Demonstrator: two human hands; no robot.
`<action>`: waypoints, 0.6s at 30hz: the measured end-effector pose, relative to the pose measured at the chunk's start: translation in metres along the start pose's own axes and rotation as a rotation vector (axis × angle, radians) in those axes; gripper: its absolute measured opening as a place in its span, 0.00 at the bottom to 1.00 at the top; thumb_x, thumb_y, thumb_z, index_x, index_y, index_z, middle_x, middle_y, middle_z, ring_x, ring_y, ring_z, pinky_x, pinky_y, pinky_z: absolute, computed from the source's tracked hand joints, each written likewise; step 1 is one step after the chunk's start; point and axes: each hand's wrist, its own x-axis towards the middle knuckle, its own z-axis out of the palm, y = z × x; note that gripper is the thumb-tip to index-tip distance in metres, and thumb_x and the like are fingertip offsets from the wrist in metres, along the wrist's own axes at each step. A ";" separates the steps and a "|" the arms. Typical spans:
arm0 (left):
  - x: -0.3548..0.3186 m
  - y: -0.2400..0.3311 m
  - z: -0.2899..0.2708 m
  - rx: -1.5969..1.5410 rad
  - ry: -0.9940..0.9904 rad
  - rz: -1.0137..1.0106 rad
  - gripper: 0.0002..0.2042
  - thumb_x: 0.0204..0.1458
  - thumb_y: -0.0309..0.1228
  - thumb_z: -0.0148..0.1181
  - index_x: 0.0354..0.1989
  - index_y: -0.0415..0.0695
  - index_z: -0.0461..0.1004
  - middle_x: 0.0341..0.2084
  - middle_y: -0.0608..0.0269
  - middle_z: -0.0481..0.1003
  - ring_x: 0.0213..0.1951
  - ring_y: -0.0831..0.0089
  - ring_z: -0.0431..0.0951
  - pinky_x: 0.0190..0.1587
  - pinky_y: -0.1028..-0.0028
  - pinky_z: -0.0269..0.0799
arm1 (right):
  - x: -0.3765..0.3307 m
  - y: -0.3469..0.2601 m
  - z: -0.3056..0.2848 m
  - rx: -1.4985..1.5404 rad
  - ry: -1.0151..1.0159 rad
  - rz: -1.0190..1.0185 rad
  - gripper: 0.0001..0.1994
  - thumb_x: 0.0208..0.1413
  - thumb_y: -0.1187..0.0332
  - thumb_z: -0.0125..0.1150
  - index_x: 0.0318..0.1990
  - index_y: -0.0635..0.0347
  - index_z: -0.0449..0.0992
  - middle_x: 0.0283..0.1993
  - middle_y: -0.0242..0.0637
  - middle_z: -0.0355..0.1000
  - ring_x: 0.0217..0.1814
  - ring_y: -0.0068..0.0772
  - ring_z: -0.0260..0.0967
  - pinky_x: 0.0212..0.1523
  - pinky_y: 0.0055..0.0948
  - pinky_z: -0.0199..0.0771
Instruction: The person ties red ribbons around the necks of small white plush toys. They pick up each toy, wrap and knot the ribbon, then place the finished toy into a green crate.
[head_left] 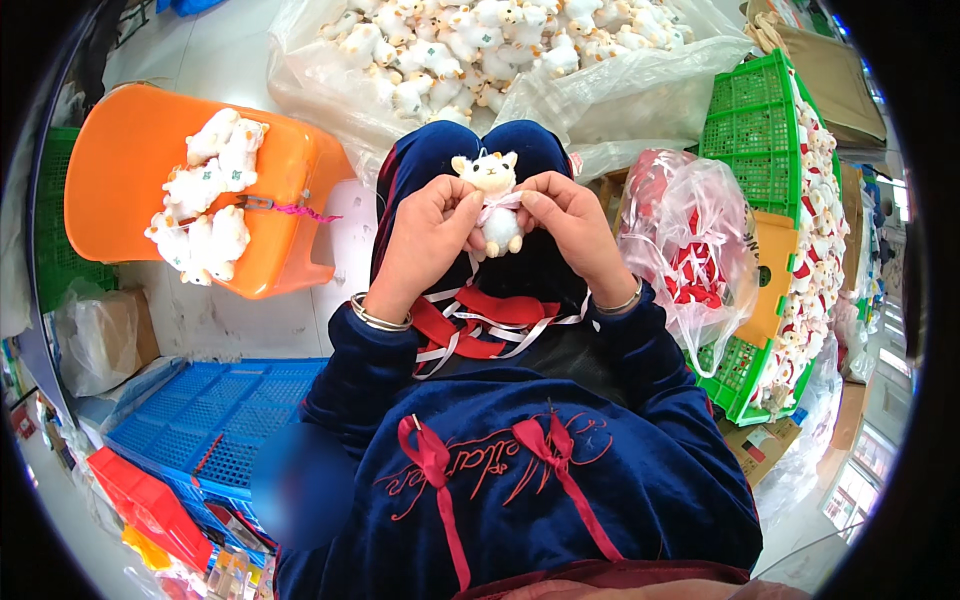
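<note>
A small white plush animal (493,183) is held upright above my knees, face toward me. My left hand (425,240) pinches its left side and the pale ribbon (497,204) at its neck. My right hand (572,225) pinches the ribbon from the right side. Both wrists wear silver bangles. Loose red and white ribbons (478,322) lie across my lap on dark blue trousers.
An orange stool (130,150) at the left carries several finished plush animals (205,200) and small scissors (262,203). A clear bag full of plush animals (470,45) lies ahead. A bag of red-and-white ribbons (690,250) and a green crate (760,130) stand right. Blue crates (210,420) sit lower left.
</note>
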 end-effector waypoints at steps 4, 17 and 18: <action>0.002 0.003 -0.008 -0.085 -0.039 -0.102 0.08 0.66 0.29 0.56 0.44 0.36 0.75 0.28 0.66 0.78 0.27 0.84 0.78 0.29 0.84 0.72 | 0.000 -0.003 -0.004 0.067 -0.035 0.019 0.11 0.67 0.69 0.58 0.49 0.67 0.77 0.40 0.31 0.77 0.39 0.18 0.73 0.43 0.20 0.74; -0.001 0.001 -0.002 -0.018 -0.076 -0.027 0.11 0.61 0.22 0.58 0.51 0.35 0.72 0.35 0.67 0.75 0.34 0.85 0.77 0.38 0.83 0.75 | 0.001 -0.014 0.014 -0.173 0.102 -0.042 0.08 0.64 0.70 0.62 0.42 0.68 0.82 0.34 0.31 0.79 0.33 0.16 0.72 0.35 0.19 0.74; -0.001 0.000 -0.001 -0.013 -0.072 -0.014 0.11 0.61 0.22 0.58 0.50 0.35 0.72 0.34 0.67 0.75 0.33 0.85 0.76 0.37 0.82 0.75 | 0.001 -0.014 0.014 -0.184 0.106 -0.034 0.08 0.64 0.71 0.62 0.42 0.68 0.82 0.34 0.30 0.79 0.33 0.16 0.72 0.34 0.19 0.73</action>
